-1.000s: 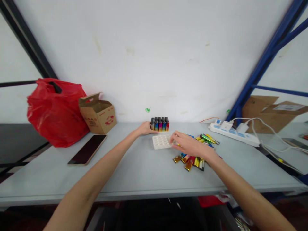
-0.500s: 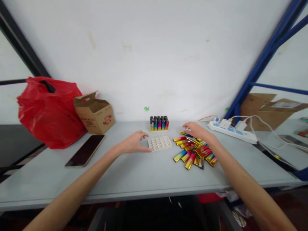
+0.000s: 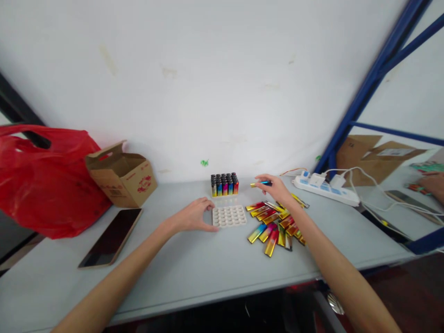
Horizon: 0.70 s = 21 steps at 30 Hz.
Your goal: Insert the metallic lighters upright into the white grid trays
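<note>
My left hand (image 3: pixel 197 214) is at the left side of a white tray (image 3: pixel 229 216) with rows of round hollows; its thumb is at the front corner and its fingers at the back corner, spanning that edge. Above the table, behind the pile, my right hand (image 3: pixel 274 187) pinches a lighter (image 3: pixel 254 185) with a gold end pointing left. Below that hand lies a loose pile of shiny lighters (image 3: pixel 271 240) in gold, red, pink and blue. Behind the tray, a block of upright lighters (image 3: pixel 225 186) with black tops stands in rows.
To the left are a phone (image 3: pixel 111 238), an open cardboard box (image 3: pixel 133 182) and a red plastic bag (image 3: pixel 52 180). A white power strip (image 3: pixel 326 189) with plugs and cables lies at the right. Beyond the blue frame (image 3: pixel 360 95), another person's hand (image 3: pixel 433 186) shows.
My right hand has lifted a lighter from the back of the pile. My left hand stays at the tray's edge. The camera view has shifted slightly.
</note>
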Available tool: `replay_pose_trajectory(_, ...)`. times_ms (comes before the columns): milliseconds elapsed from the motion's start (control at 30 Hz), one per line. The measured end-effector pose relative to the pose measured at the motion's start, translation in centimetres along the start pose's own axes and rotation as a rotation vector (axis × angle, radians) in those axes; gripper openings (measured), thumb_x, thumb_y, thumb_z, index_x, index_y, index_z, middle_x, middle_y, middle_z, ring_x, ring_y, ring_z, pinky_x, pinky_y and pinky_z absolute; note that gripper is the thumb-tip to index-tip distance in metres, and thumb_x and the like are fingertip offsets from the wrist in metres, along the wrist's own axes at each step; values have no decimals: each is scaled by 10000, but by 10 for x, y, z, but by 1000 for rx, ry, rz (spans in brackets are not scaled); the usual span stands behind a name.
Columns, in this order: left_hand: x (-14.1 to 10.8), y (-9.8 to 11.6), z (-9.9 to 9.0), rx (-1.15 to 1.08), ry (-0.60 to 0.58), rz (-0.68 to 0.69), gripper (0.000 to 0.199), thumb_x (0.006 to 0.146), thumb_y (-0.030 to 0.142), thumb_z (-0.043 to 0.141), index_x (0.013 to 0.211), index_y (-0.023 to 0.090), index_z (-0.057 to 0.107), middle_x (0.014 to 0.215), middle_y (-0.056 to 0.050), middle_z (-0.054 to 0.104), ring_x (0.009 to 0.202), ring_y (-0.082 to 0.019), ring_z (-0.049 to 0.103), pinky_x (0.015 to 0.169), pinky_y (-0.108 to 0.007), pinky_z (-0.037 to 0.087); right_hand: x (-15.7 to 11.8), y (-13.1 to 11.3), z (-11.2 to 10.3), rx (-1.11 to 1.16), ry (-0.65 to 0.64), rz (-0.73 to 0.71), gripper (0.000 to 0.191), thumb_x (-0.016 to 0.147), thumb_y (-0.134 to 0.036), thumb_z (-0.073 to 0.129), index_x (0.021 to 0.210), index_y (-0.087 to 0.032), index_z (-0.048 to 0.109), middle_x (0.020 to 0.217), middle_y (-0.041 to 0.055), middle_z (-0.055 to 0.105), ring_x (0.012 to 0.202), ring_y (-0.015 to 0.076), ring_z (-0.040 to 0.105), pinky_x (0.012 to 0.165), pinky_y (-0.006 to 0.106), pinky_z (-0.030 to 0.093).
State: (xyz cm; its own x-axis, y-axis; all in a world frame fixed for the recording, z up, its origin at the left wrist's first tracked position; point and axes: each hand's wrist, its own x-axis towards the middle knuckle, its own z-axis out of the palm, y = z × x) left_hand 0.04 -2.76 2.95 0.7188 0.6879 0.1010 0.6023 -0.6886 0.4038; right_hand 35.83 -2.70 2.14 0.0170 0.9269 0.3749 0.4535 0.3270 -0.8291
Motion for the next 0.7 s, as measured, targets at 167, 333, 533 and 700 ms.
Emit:
replay_pose_trajectory(167, 1, 0, 5, -27, -5, 45, 624, 654, 618, 833, 1079, 204, 638, 1079, -76, 657, 1036, -287, 646, 947, -397, 518, 2, -20, 23, 543, 116, 148, 475, 597, -459, 932, 905, -190, 691, 832, 10, 697, 737, 136, 593, 684, 266, 463)
replay_pose_trajectory(333, -10, -1, 18, -65, 110, 33, 574, 695, 568, 823, 1107, 215, 634, 1106, -81, 653, 1068, -293, 635, 979, -420, 518, 8, -34, 39, 696, 98, 192, 454, 592, -468, 936, 880, -196, 714, 842, 7, 675, 746, 128, 568, 708, 275, 470)
replay_pose_trajectory(533, -19, 1, 26, -66, 178, 22, 557, 734, 544, 803, 1149, 213, 634, 1108, -87, 646, 1081, -297, 624, 1005, -441, 510, 1, -42, 50, 679, -58, 183, 512, 715, -659, 813, 881, -202, 653, 852, 6, 636, 752, 140, 605, 735, 304, 532)
replay_pose_trajectory(700, -17, 2, 25, -42, 176, 21, 537, 726, 535, 813, 1112, 206, 634, 1049, -77, 646, 1022, -285, 635, 965, -430, 520, -9, -47, 62, 671, -240, 141, 500, 797, -672, 747, 964, -219, 618, 692, -61, 508, 576, 97, 474, 589, 251, 483)
